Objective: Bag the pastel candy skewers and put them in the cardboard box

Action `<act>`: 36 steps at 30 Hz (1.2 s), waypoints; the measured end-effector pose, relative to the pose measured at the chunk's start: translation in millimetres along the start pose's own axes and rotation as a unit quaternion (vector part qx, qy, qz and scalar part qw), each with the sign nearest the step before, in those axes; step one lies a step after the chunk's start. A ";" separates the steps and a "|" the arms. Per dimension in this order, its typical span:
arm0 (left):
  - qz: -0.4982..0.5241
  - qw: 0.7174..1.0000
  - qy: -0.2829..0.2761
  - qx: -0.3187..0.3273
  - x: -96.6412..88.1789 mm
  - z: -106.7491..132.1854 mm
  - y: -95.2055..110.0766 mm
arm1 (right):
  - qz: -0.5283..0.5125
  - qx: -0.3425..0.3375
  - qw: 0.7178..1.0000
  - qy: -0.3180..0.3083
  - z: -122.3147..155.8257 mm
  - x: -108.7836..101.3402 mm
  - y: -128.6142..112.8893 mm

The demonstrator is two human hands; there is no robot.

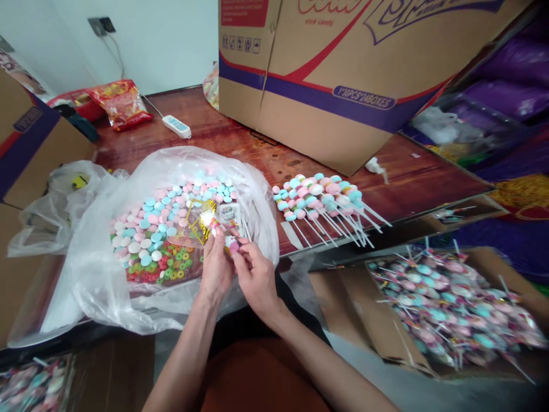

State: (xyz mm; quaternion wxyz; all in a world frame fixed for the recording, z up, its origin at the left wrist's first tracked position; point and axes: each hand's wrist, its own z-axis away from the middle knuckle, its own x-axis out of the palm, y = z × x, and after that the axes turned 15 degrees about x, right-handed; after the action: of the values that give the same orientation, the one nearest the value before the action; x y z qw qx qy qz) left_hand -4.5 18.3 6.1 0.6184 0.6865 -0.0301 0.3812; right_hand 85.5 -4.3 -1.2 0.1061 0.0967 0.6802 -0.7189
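Observation:
My left hand (pixel 215 264) and my right hand (pixel 254 273) meet at the near edge of a big clear plastic bag (pixel 107 274). Both are closed in a pinch on a small candy skewer (pixel 232 245) with pink and white pieces. A small clear wrapper with gold print (pixel 201 224) sticks up from my left fingers. Inside the bag lie several loose pink, blue and white round candies (pixel 158 220) and small coloured ring candies (pixel 171 266).
A row of finished candy skewers (pixel 319 200) lies on the wooden table (pixel 257 149) to the right. A large cardboard carton (pixel 334 74) stands behind. Below right, a box of wrapped skewers (pixel 446 312). A power strip (pixel 176 126) and red snack bag (pixel 122 103) sit far left.

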 end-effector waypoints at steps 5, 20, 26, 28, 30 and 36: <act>0.055 0.998 -0.014 -0.016 -5.8 -8.8 10.5 | -0.042 0.110 0.976 -0.183 5.2 -24.2 -1.5; -0.015 0.998 -0.060 -0.034 -14.6 9.0 17.6 | -0.060 0.062 0.984 -0.157 5.3 0.0 -0.9; -0.033 0.999 -0.006 -0.020 -23.2 14.8 27.3 | -0.112 0.085 0.973 -0.184 4.5 11.8 -8.0; -0.037 0.999 -0.012 -0.017 -27.3 16.3 33.0 | -0.162 0.126 0.958 -0.202 2.4 18.3 -12.7; -0.031 0.998 -0.050 -0.036 -33.7 16.6 40.8 | -0.222 0.174 0.930 -0.236 0.6 24.6 -17.4; 0.031 0.992 -0.122 -0.027 -56.3 11.7 54.7 | -0.121 0.125 0.923 -0.342 -9.7 18.3 -26.9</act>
State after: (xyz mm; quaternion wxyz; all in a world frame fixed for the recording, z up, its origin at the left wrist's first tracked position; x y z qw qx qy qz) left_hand -66.7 -28.9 20.4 0.6163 0.7095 -0.1370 0.3132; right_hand 60.3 6.4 18.8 0.2314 -0.2261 0.5140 -0.7945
